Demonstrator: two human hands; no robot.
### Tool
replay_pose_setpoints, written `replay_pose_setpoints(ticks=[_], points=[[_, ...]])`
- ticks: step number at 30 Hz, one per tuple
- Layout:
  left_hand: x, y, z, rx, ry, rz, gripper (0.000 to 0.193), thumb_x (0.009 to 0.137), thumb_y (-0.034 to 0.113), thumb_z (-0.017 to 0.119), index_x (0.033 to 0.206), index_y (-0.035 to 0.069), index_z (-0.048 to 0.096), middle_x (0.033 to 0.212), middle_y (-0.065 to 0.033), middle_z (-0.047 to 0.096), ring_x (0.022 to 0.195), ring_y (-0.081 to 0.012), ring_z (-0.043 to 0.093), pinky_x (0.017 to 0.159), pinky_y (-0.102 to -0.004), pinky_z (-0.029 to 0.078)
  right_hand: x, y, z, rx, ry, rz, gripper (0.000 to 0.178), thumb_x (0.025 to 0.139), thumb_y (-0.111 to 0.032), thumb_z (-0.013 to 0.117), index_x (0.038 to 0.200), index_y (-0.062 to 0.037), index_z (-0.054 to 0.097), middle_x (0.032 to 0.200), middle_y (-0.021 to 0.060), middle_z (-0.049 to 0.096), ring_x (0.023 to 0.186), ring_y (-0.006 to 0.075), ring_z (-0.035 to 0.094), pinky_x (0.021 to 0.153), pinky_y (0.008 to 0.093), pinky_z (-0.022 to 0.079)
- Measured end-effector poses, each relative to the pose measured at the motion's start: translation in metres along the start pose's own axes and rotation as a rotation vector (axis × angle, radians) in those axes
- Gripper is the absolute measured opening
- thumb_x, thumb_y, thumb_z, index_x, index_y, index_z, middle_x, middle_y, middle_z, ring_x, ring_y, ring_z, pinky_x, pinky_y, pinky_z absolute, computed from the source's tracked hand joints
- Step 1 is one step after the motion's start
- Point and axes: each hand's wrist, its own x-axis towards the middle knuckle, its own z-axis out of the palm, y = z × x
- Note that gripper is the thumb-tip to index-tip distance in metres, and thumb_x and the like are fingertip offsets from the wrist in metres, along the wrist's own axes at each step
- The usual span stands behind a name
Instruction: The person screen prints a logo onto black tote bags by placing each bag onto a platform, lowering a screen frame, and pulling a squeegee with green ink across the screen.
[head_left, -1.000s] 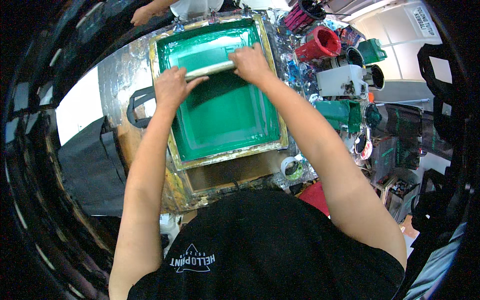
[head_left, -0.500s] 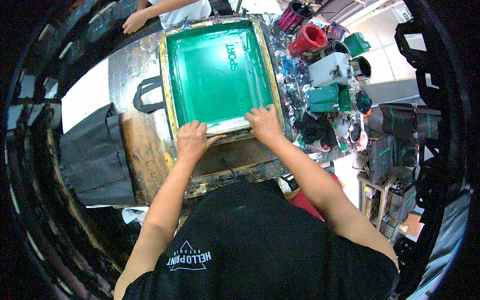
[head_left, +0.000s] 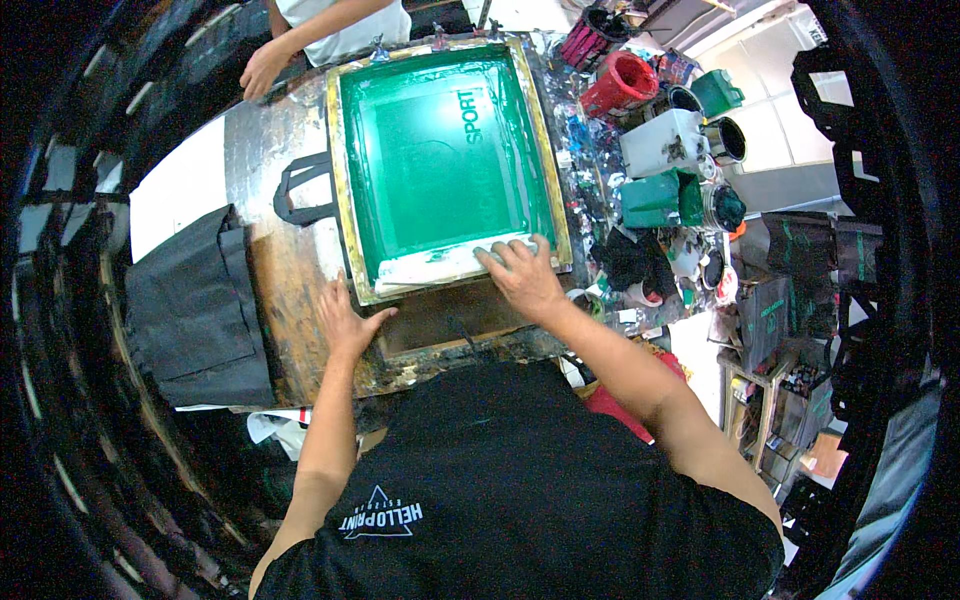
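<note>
A screen-printing frame (head_left: 334, 190) with yellowish rails and a green-inked mesh (head_left: 420, 180) is in front of me. A pale strip (head_left: 430, 264) runs along the inside of its near end. My right hand (head_left: 525, 280) grips the near rail towards the right corner, fingers curled over the strip. Just off the near left corner, my left hand (head_left: 346, 318) has its fingers spread and holds nothing. Black handles (head_left: 290, 190) of a bag stick out from under the frame's left side; the mesh frame hides the rest of that bag.
Black fabric bags (head_left: 195, 310) lie on the left of the stained table (head_left: 270, 150). Ink containers, including a red bucket (head_left: 622, 82) and a green jug (head_left: 650, 200), crowd the right side. Another person's hand (head_left: 265, 70) is at the far left.
My left hand has let go of the near rail and moved left and down, its fingers opening out. My right hand stays on the rail. The other person has leaned further into view.
</note>
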Motion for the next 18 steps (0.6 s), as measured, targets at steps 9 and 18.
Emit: replay_pose_setpoints(ticks=[9, 18], points=[[-0.003, -0.007, 0.004, -0.099, 0.061, -0.006, 0.084, 0.057, 0.045, 0.095, 0.126, 0.006, 0.067, 0.117, -0.0132, 0.059, 0.108, -0.0366, 0.055, 0.094, -0.0482, 0.042, 0.012, -0.010, -0.015, 0.134, 0.080, 0.068, 0.047, 0.086, -0.012, 0.063, 0.132, -0.0202, 0.060, 0.119, 0.0055, 0.061, 0.114, 0.0255, 0.056, 0.103, 0.0608, 0.033], [0.021, 0.027, -0.059, -1.008, -0.002, -0.220, 0.082, 0.079, 0.000, 0.085, 0.149, -0.004, 0.044, 0.127, -0.0126, 0.065, 0.115, -0.0182, 0.062, 0.099, -0.0334, 0.053, 0.059, -0.010, -0.127, 0.139, 0.153, 0.124, 0.047, 0.081, -0.012, 0.069, 0.128, -0.0154, 0.061, 0.117, 0.0089, 0.059, 0.114, 0.0285, 0.054, 0.105, 0.0570, 0.029]])
